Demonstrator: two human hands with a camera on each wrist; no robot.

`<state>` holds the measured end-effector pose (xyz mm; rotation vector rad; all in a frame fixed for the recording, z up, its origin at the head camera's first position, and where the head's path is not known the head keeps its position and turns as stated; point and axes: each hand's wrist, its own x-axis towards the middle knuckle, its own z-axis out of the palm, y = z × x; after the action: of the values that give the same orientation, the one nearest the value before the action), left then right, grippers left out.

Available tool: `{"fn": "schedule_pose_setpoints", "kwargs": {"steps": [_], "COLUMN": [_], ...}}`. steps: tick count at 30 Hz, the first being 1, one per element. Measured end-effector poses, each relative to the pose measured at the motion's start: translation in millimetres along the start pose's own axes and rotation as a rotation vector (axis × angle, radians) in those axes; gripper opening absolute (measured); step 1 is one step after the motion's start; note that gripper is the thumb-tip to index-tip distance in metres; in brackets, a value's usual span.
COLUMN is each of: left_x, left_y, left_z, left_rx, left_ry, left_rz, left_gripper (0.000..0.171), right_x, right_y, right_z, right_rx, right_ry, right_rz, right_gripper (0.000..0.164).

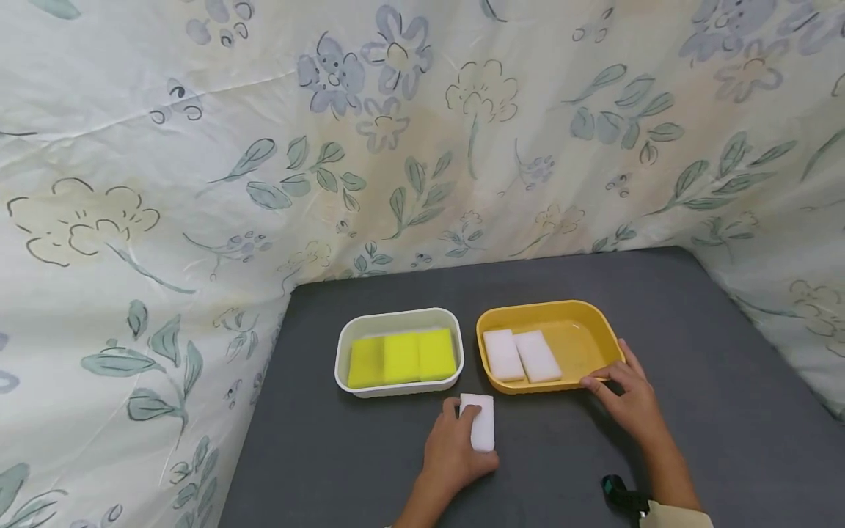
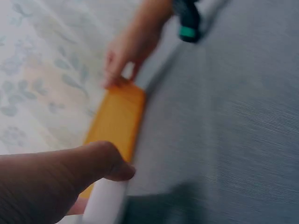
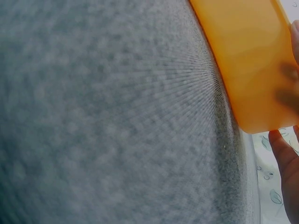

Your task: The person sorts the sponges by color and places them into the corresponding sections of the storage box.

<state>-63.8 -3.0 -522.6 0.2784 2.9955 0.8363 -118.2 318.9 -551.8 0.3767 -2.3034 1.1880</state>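
Note:
My left hand (image 1: 454, 453) grips a white sponge block (image 1: 484, 425) between thumb and fingers, just in front of the gap between two trays. In the left wrist view the thumb lies along the white sponge (image 2: 105, 200). At the front right corner of the yellow tray (image 1: 584, 345), my right hand (image 1: 630, 402) holds the rim with its thumb in front and fingers round the side. Two more white sponges (image 1: 503, 355) lie side by side in the left part of that tray. The right wrist view shows the tray's outer wall (image 3: 252, 70) and part of the hand.
A white tray (image 1: 396, 319) with several yellow sponges (image 1: 401, 357) in a row stands left of the yellow tray. Both rest on a dark grey table (image 1: 330, 469). Floral cloth (image 1: 422, 183) hangs behind and at the sides. A black band (image 1: 623, 499) is on the right wrist.

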Motion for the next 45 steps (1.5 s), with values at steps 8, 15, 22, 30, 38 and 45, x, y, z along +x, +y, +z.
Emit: {"fn": "schedule_pose_setpoints", "kwargs": {"steps": [8, 15, 22, 30, 38, 45], "left_x": [26.1, 58.9, 95.0, 127.7, 146.4, 149.6], "left_y": [21.9, 51.1, 85.0, 118.4, 138.1, 137.4], "left_z": [-49.4, -71.1, -48.1, -7.9, 10.1, 29.7], "left_rx": [-0.251, -0.462, -0.381, -0.088, 0.086, 0.241], "left_ry": [-0.253, -0.263, 0.057, 0.244, 0.203, 0.078], "left_rz": [0.142, 0.181, 0.221, 0.371, 0.417, 0.43], "left_gripper": [0.019, 0.011, 0.03, 0.038, 0.041, 0.035], "right_x": [-1, 0, -2, 1, 1, 1], "right_y": [3, 6, 5, 6, 6, 4], "right_z": [-2, 0, 3, 3, 2, 2], "right_rx": [-0.006, -0.001, 0.012, 0.015, -0.008, -0.009], "right_ry": [0.001, -0.013, -0.003, 0.004, -0.007, -0.013], "right_rz": [-0.008, -0.046, -0.054, -0.045, -0.022, 0.02], "right_gripper": [0.027, 0.033, 0.032, 0.032, 0.027, 0.026]}}
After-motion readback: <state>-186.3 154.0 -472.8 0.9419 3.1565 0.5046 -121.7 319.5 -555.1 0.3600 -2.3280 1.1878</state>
